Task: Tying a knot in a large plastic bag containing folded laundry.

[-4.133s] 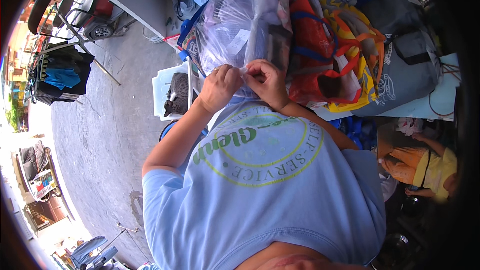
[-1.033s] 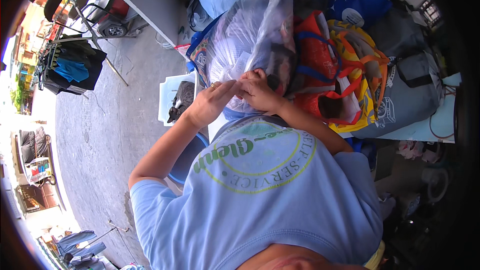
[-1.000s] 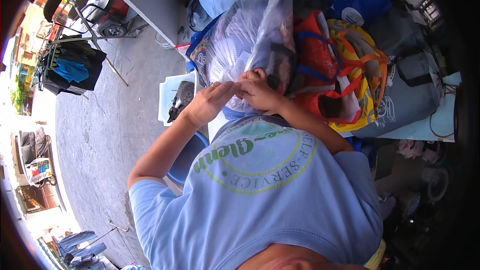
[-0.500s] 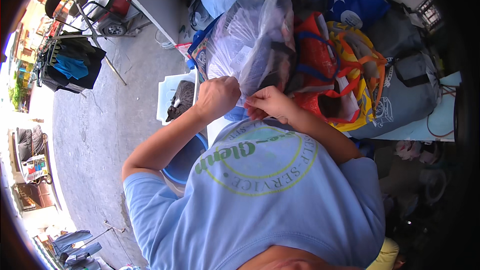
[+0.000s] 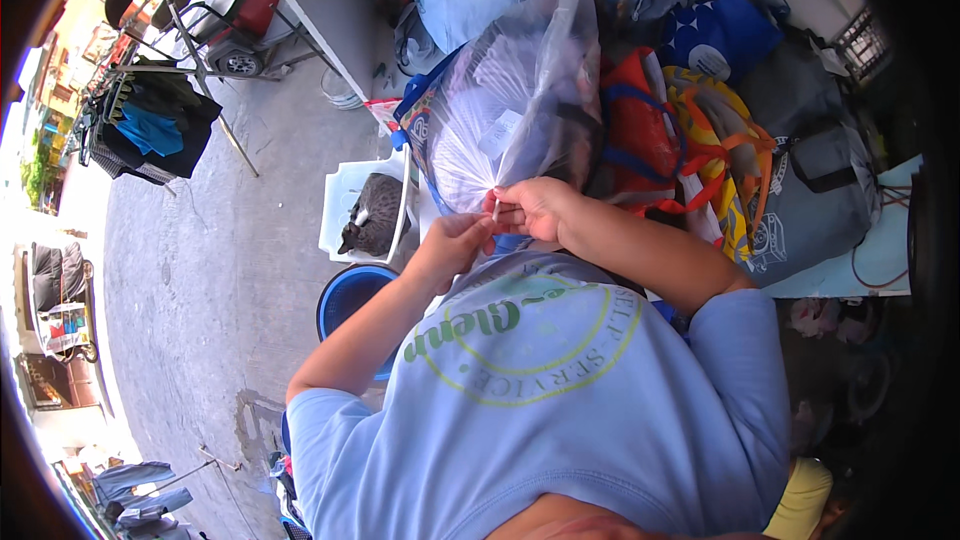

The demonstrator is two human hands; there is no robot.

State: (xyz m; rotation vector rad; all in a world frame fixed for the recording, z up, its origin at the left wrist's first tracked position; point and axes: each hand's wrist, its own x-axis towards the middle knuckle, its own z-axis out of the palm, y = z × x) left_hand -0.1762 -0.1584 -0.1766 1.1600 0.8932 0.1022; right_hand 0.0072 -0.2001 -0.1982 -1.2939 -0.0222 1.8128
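A clear plastic bag [image 5: 470,130] full of folded cloth, with a small white slip of paper [image 5: 500,132] showing through it, lies in front of me. Its near end is gathered into a tight twist. My right hand [image 5: 535,210] pinches that twist between thumb and fingers. Just left of it and a little nearer to me, my left hand [image 5: 460,242] has its fingertips closed at the twisted tail of the same bag. The fingers partly hide the very end of the plastic.
To the right stand a red bag [image 5: 640,115], a yellow patterned bag [image 5: 715,120] and a large grey bag [image 5: 820,190]. A cat [image 5: 375,220] lies in a white plastic bin [image 5: 340,195] on the left, beside a blue tub [image 5: 335,290]. Clothes [image 5: 150,130] hang on a rack farther left.
My right hand has moved up onto the gathered neck, while my left hand has come down and right beside it. The bag's end is now drawn into a tighter twist.
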